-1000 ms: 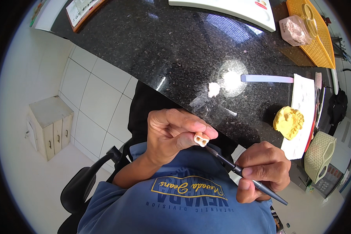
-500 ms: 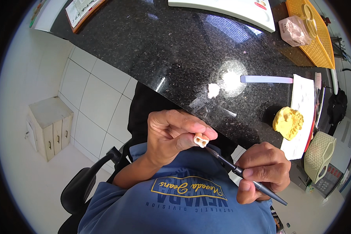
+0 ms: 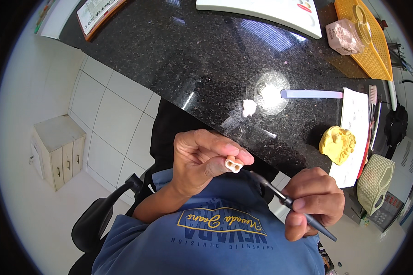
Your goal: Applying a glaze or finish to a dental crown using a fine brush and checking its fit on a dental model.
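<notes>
My left hand (image 3: 202, 153) is closed, pinching a small white dental bridge (image 3: 233, 164) between thumb and fingertips. Two hollows in the piece face up toward me. My right hand (image 3: 314, 201) grips a slim brush (image 3: 274, 190) with a dark handle, a metal collar and a tapered dark tip. That tip points at the bridge from its right, with a small gap between them. Both hands are in front of my blue shirt, just off the near edge of the black speckled countertop (image 3: 192, 55).
On the countertop sit a white powdery lump (image 3: 249, 108), a lilac-handled tool (image 3: 312, 94) and a yellow dental cast (image 3: 337, 145) beside a paper sheet (image 3: 351, 174). Farther right are a yellow basket (image 3: 376, 50) and a cream basket (image 3: 376, 178). A white tray (image 3: 270, 13) lies at the back.
The brush tip has drawn back from the bridge, down and to the right, along with my right hand. My left hand still pinches the bridge in nearly the same place.
</notes>
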`<action>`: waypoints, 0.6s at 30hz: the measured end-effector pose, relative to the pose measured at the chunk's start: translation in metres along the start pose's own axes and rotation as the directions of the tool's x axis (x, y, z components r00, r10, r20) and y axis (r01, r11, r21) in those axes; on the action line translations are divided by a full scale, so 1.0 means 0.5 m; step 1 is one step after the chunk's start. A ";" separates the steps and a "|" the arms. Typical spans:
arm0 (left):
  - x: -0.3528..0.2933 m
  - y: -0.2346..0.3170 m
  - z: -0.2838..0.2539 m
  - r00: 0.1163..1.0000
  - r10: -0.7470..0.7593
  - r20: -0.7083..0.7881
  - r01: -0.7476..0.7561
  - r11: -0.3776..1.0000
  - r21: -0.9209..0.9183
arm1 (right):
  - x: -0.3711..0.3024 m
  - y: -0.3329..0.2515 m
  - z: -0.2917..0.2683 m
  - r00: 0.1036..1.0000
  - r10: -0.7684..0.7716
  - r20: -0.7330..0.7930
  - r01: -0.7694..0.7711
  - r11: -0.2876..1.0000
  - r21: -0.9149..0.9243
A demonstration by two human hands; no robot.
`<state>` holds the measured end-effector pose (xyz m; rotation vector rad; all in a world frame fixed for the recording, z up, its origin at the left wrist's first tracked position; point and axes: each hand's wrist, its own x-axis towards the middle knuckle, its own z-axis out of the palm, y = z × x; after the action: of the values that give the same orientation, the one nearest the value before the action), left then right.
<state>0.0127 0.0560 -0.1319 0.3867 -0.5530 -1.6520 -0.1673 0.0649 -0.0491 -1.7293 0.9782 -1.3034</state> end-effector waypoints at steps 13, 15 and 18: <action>-0.038 0.002 0.040 0.960 -0.220 -0.171 0.141 0.913 -0.383 | 0.033 0.017 0.036 0.977 0.136 -0.167 -0.175 0.953 -0.248; -0.039 0.001 0.043 0.958 -0.224 -0.179 0.144 0.916 -0.374 | 0.033 0.020 0.040 0.975 0.140 -0.174 -0.182 0.950 -0.256; -0.040 0.000 0.047 0.962 -0.217 -0.167 0.137 0.909 -0.393 | 0.032 0.023 0.041 0.971 0.143 -0.191 -0.188 0.952 -0.241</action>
<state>0.0032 0.0786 -0.1138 0.3241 -0.0345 -1.8212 -0.1458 0.0481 -0.0571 -1.6998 1.4158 -1.2750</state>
